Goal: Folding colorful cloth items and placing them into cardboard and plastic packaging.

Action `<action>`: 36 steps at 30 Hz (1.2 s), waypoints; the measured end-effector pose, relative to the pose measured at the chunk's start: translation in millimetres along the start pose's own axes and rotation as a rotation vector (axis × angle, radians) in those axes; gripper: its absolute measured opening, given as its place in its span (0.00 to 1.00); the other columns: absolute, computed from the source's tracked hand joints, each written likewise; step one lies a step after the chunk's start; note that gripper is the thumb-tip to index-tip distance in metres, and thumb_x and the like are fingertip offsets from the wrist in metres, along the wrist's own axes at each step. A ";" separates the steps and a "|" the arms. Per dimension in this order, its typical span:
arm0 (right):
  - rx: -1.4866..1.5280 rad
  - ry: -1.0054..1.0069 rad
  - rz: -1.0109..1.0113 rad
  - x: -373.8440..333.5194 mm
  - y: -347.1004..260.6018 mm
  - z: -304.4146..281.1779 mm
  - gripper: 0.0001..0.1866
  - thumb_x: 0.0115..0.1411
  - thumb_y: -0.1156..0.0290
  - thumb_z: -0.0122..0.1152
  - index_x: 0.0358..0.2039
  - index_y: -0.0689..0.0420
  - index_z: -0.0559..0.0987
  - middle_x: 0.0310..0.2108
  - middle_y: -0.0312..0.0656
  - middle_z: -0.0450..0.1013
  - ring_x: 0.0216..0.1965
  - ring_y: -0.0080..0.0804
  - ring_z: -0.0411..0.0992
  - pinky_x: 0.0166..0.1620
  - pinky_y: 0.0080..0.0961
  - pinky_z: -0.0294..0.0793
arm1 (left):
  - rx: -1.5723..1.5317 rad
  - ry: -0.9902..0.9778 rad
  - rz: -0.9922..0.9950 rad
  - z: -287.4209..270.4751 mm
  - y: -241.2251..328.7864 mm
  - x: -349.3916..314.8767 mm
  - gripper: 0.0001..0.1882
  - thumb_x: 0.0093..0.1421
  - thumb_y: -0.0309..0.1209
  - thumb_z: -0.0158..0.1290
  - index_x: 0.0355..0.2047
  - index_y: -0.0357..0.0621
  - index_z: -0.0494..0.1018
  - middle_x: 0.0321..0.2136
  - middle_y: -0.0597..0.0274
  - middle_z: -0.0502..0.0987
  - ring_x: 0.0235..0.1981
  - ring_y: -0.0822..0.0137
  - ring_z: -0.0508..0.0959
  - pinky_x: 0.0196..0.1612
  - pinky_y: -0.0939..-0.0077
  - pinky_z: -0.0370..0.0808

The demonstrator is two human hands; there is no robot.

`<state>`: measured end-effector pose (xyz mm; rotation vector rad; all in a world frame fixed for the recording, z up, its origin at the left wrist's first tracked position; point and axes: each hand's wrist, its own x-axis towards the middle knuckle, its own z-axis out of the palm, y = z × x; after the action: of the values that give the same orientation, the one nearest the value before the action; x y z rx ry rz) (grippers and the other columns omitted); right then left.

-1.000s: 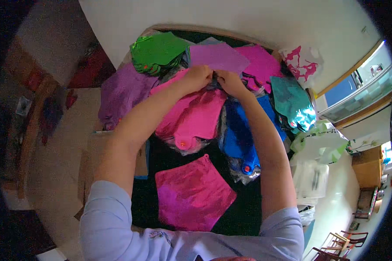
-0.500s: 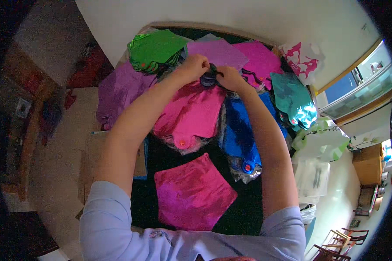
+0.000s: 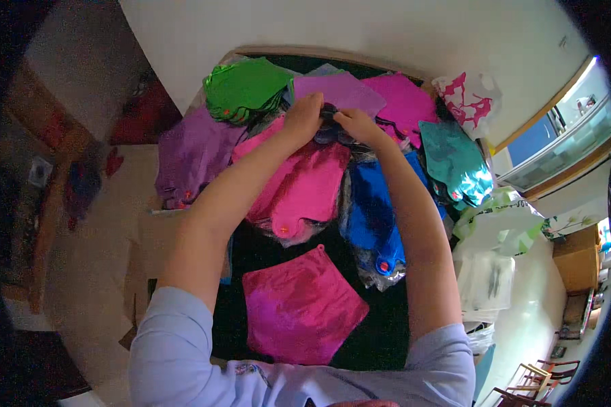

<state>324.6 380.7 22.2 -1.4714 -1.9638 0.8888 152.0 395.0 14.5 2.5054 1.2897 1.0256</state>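
Dark tabletop (image 3: pixel 387 325) beneath; left hand (image 3: pixel 305 122) and right hand (image 3: pixel 360 126), grip narrow, pinch a black bundle (image 3: pixel 328 132).

Satiny pink sheet (image 3: pixel 304 308), foil-glossy teal sheets (image 3: pixel 455 157), crinkled clear plastic wrapping (image 3: pixel 381 279), matt black tabletop (image 3: pixel 387 327)

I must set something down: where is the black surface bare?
Bare black surface flanks the near pink piece, wider on the right toward the blue stack, plus a strip before the pink stack. The far side, around the left hand and right hand, is crowded.
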 end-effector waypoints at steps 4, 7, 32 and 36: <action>-0.373 0.140 -0.287 1.5 8.8 11.8 0.14 0.49 0.67 0.51 0.35 0.60 0.75 0.29 0.57 0.72 0.33 0.58 0.70 0.37 0.46 0.68 | -0.006 -0.007 -0.009 4.2 3.5 -2.5 0.14 0.43 0.21 0.53 0.30 0.40 0.62 0.32 0.49 0.69 0.36 0.45 0.70 0.34 0.51 0.67; -0.424 0.259 -0.324 9.9 14.5 20.0 0.13 0.49 0.70 0.49 0.35 0.59 0.75 0.30 0.57 0.72 0.34 0.57 0.70 0.38 0.47 0.68 | 0.181 0.075 0.031 10.1 8.3 -7.8 0.08 0.48 0.25 0.49 0.29 0.40 0.63 0.32 0.53 0.70 0.39 0.48 0.70 0.36 0.54 0.68; -0.313 0.955 0.349 -124.6 53.2 -291.8 0.23 0.50 0.52 0.54 0.27 0.64 0.77 0.24 0.55 0.73 0.28 0.48 0.73 0.32 0.38 0.69 | 0.317 -0.557 -0.014 18.2 9.8 0.3 0.27 0.53 0.30 0.43 0.55 0.62 0.60 0.59 0.67 0.57 0.58 0.59 0.60 0.54 0.29 0.44; -0.524 0.973 0.355 -132.7 44.7 -290.2 0.21 0.51 0.57 0.50 0.31 0.65 0.77 0.27 0.57 0.73 0.30 0.51 0.73 0.32 0.39 0.69 | 0.370 -0.626 -0.009 9.7 13.9 8.8 0.27 0.53 0.28 0.43 0.55 0.62 0.60 0.59 0.67 0.56 0.59 0.61 0.59 0.55 0.28 0.42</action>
<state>602.4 317.0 172.3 -2.0402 -1.2259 -0.2854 170.9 394.7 17.3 2.7257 1.3550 -0.0436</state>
